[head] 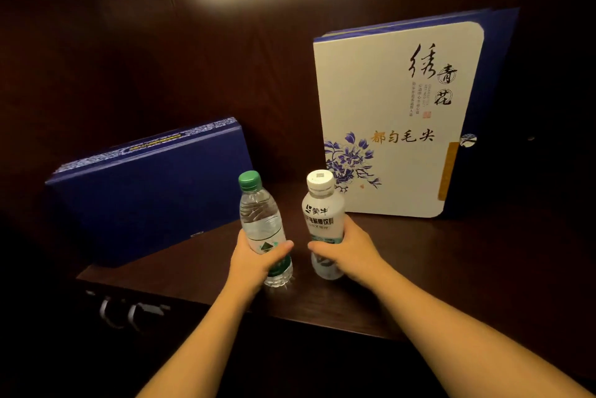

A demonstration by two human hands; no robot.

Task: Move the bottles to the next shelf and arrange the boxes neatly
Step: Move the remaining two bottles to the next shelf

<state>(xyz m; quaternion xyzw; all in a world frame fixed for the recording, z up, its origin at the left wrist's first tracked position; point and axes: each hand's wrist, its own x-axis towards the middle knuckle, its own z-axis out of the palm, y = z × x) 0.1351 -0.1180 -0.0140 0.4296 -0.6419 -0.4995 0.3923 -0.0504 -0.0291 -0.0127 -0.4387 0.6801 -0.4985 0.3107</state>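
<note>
A clear water bottle with a green cap stands upright near the front of the dark wooden shelf; my left hand is wrapped around its lower half. Just to its right stands a white drink bottle with a white cap, gripped low down by my right hand. A dark blue box leans tilted against the back wall on the left. A white box with blue flowers and calligraphy stands upright at the right, and another blue box stands behind it.
The shelf's dark wooden back wall closes the space behind. Metal handles show below the shelf's front edge at the left. Between the two front boxes there is a gap of bare shelf.
</note>
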